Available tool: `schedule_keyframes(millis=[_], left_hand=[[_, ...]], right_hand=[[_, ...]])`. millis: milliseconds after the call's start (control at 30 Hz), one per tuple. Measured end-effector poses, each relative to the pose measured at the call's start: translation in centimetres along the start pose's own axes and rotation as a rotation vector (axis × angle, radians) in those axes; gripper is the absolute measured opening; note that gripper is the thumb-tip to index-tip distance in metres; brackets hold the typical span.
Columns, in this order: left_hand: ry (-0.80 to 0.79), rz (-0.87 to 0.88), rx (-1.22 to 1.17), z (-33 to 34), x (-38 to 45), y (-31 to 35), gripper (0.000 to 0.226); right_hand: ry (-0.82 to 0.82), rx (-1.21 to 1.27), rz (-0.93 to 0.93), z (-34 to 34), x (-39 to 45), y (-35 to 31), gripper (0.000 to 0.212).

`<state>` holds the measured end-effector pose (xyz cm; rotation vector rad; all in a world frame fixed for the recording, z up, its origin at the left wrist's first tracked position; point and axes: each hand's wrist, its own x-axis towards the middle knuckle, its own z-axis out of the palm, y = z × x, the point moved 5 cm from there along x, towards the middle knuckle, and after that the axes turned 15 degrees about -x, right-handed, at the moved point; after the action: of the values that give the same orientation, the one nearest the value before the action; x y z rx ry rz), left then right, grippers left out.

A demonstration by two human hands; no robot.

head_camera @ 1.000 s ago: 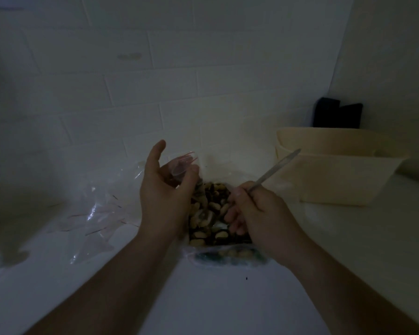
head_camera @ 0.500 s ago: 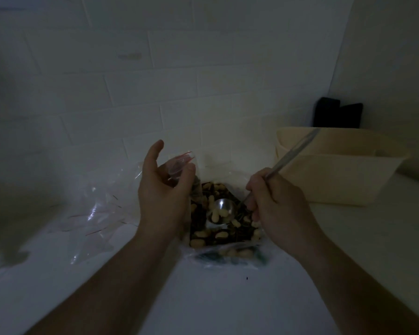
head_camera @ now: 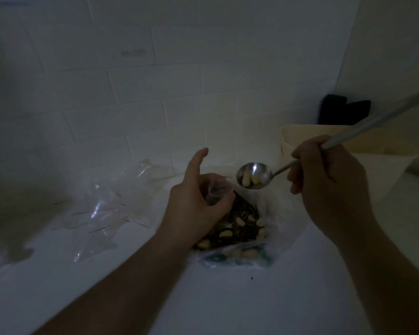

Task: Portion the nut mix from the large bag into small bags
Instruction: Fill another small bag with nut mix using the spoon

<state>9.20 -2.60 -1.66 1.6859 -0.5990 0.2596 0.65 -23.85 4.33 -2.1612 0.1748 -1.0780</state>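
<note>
Dim light, white counter (head_camera: 228,305) against a white tiled wall (head_camera: 155,81).

Left hand (head_camera: 194,204): fingers curled round the mouth of a small bag (head_camera: 218,189), clear plastic with a thin red strip at the rim; the thumb sticks up free. The bag is held just above the left edge of the large bag.

Right hand (head_camera: 329,187): fingers wrapped round the handle of a metal spoon (head_camera: 253,175). The long handle runs up and to the right, out past the frame edge. The bowl of the spoon sits in the air, just right of the small bag's mouth and above the large bag, with a few pale nuts in it.

Large bag (head_camera: 271,223): clear plastic, lying open on the counter between the two hands. The nut mix (head_camera: 240,226) shows inside, pale nuts among dark pieces.

Left of the hands: a loose heap of empty clear bags (head_camera: 111,209) on the counter, fine red lines visible on them.

Far right: a cream tub (head_camera: 382,180), partly behind the right hand. A dark object (head_camera: 344,112) stands behind it in the corner; too dim to identify.
</note>
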Motion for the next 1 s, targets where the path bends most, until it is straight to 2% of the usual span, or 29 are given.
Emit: schedule_keyframes(millis=[133,267,400,500,700,833,933,1000], left_hand=[[-0.104,-0.032,0.108,0.7,0.3,-0.6,0.106],[-0.133,-0.03,0.198,0.8,0.5,-1.0,0.11],[-0.133,-0.037,0.2,0.9,0.5,-1.4,0.11],[-0.161,-0.059,0.214,0.7,0.6,-1.8,0.114],[-0.156,-0.125,0.322,0.5,0.8,-2.2,0.106],[-0.113,-0.167,0.319,-0.4,1.0,-2.2,0.087],[-0.053,-0.192,0.188,-1.4,1.0,-1.6,0.044],[0.027,-0.243,0.0,-2.2,1.1,-1.4,0.027]], right_hand=[[0.018,-0.037,-0.118,0.1,-0.7,-1.6,0.026],[-0.038,-0.207,-0.292,1.9,-1.6,-2.7,0.028],[-0.041,-0.265,-0.398,2.6,-2.2,-2.9,0.034],[-0.04,-0.252,-0.412,2.7,-2.2,-2.7,0.032],[-0.057,-0.221,-0.303,3.0,-1.8,-1.4,0.027],[0.031,-0.098,-0.172,1.8,-1.4,-0.7,0.026],[0.066,-0.139,-0.146,1.1,-1.2,-0.4,0.025],[0.021,-0.161,-0.116,1.2,-1.3,-0.5,0.032]])
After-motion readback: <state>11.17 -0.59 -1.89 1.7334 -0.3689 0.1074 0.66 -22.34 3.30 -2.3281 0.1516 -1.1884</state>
